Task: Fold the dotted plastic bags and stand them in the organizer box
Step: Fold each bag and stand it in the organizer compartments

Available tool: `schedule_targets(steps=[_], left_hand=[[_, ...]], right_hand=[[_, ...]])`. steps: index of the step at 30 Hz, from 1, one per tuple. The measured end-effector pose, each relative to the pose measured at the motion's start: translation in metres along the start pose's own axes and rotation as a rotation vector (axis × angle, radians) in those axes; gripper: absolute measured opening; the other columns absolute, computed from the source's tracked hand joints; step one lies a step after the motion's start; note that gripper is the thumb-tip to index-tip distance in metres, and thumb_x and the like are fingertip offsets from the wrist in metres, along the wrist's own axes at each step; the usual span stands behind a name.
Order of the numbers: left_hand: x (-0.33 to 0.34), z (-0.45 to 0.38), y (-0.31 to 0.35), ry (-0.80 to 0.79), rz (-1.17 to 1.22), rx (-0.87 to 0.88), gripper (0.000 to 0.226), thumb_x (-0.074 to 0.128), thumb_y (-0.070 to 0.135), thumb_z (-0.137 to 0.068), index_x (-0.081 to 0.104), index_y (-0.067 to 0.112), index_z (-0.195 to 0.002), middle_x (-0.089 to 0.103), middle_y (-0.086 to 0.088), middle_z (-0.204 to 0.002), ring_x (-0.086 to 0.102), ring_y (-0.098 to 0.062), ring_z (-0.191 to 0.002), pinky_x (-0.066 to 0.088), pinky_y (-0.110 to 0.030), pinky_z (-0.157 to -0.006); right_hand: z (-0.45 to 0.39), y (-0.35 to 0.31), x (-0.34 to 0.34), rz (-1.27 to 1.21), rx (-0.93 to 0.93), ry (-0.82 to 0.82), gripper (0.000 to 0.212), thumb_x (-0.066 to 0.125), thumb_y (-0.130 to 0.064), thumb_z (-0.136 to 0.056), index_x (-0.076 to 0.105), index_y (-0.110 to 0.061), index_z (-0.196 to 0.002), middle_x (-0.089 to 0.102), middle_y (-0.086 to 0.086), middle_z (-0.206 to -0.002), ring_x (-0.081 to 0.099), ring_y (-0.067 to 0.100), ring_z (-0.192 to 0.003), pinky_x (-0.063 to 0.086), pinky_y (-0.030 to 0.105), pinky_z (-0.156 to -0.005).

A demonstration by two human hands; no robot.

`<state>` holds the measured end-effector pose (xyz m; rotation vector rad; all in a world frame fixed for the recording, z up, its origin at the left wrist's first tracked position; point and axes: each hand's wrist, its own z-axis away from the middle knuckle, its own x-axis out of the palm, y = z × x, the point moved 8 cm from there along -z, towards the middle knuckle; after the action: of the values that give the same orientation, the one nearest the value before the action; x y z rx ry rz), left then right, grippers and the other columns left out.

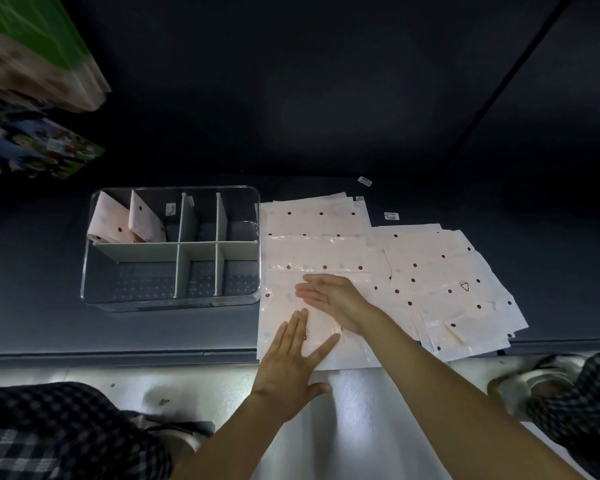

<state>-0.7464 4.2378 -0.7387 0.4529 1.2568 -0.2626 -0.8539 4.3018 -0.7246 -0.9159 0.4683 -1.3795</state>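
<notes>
Left hand [286,362] flat, fingers straight and spread, pressing near edge of dotted plastic bag [312,258] spread on dark surface [42,271]. Right hand [336,301] flat on same bag, fingers straight; neither grip closed round anything. Clear organizer box [170,299] just left of bag; two folded bags [125,220] standing in far-left compartment. Loose pile of bags [447,282] lying to right.

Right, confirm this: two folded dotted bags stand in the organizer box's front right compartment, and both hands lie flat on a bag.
Wrong compartment. In the head view the two folded bags stand in the organizer box's back left compartment. Left hand and right hand do lie flat on a bag.
</notes>
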Motion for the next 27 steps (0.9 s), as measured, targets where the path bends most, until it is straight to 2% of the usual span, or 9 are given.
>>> schedule_targets(steps=[6,9,12,14,15,18,20,22,27], left_hand=[[0.005,0.018,-0.002,-0.038,-0.073,0.022,0.083,0.018,0.071,-0.089,-0.035,0.033,-0.139,-0.044,-0.02,-0.142,-0.041,-0.031,-0.133,-0.024,-0.041,-0.111],[0.0,0.022,-0.003,-0.015,-0.09,0.003,0.088,0.02,0.072,-0.089,-0.027,0.022,-0.145,-0.036,-0.021,-0.146,-0.033,-0.032,-0.137,-0.024,-0.046,-0.112],[-0.021,0.023,-0.007,0.122,-0.039,-0.035,0.089,0.056,0.067,-0.079,0.039,0.007,-0.142,0.032,-0.021,-0.149,0.034,-0.03,-0.138,0.023,-0.036,-0.114],[-0.039,0.019,-0.01,0.269,0.011,-0.018,0.069,0.078,0.056,-0.066,0.068,0.01,-0.116,0.063,-0.009,-0.125,0.063,-0.02,-0.111,0.053,-0.03,-0.091],[-0.047,0.016,-0.013,0.327,0.043,-0.02,0.058,0.084,0.049,-0.061,0.073,0.013,-0.105,0.069,-0.004,-0.115,0.068,-0.017,-0.099,0.057,-0.028,-0.079],[-0.057,0.007,-0.021,0.368,0.113,-0.065,0.039,0.092,0.035,-0.05,0.076,0.021,-0.083,0.074,0.003,-0.094,0.071,-0.014,-0.08,0.057,-0.023,-0.062],[-0.058,0.002,-0.019,0.338,0.079,-0.055,0.037,0.094,0.034,-0.044,0.075,0.022,-0.073,0.074,0.004,-0.086,0.07,-0.014,-0.073,0.055,-0.021,-0.059],[-0.058,-0.002,-0.015,0.306,-0.024,-0.02,0.032,0.093,0.032,-0.043,0.071,0.022,-0.063,0.072,0.004,-0.076,0.068,-0.015,-0.064,0.053,-0.021,-0.058],[-0.065,-0.009,-0.008,0.222,-0.282,0.105,0.024,0.084,0.017,-0.045,0.066,0.024,-0.059,0.063,0.008,-0.058,0.059,-0.012,-0.051,0.05,-0.02,-0.061]], right_hand=[[-0.006,-0.009,-0.006,-0.055,-0.062,0.03,0.024,0.049,-0.004,-0.096,0.055,0.0,-0.118,0.063,0.021,-0.114,0.065,0.023,-0.099,0.05,0.029,-0.092],[0.01,-0.018,-0.01,0.326,-0.263,0.126,0.02,0.061,-0.007,-0.089,0.065,-0.006,-0.109,0.068,0.009,-0.107,0.063,0.012,-0.096,0.048,0.018,-0.093],[0.04,-0.003,-0.013,0.894,-0.475,0.089,0.02,0.065,-0.016,-0.087,0.069,-0.013,-0.107,0.067,-0.003,-0.114,0.06,0.007,-0.106,0.042,0.012,-0.093],[0.057,0.019,-0.023,1.125,-0.521,0.022,0.028,0.064,-0.023,-0.089,0.066,-0.018,-0.117,0.055,-0.011,-0.132,0.047,0.003,-0.123,0.038,0.017,-0.102],[0.063,0.027,-0.028,1.178,-0.537,0.001,0.032,0.063,-0.025,-0.09,0.063,-0.021,-0.122,0.048,-0.015,-0.138,0.039,0.0,-0.13,0.033,0.017,-0.107],[0.074,0.029,-0.029,1.273,-0.637,-0.001,0.037,0.059,-0.024,-0.093,0.057,-0.024,-0.129,0.038,-0.018,-0.142,0.026,-0.005,-0.135,0.021,0.012,-0.111],[0.08,0.022,-0.021,1.387,-0.744,0.048,0.039,0.068,-0.019,-0.086,0.062,-0.019,-0.124,0.051,-0.009,-0.137,0.04,0.0,-0.129,0.036,0.017,-0.107],[0.086,0.017,-0.01,1.53,-0.854,0.09,0.048,0.085,-0.018,-0.067,0.07,-0.014,-0.113,0.067,-0.002,-0.119,0.062,0.009,-0.111,0.052,0.022,-0.089],[0.09,0.009,0.003,1.657,-0.937,0.166,0.055,0.09,-0.033,-0.055,0.073,-0.016,-0.105,0.074,-0.003,-0.1,0.07,0.009,-0.092,0.056,0.023,-0.081]])
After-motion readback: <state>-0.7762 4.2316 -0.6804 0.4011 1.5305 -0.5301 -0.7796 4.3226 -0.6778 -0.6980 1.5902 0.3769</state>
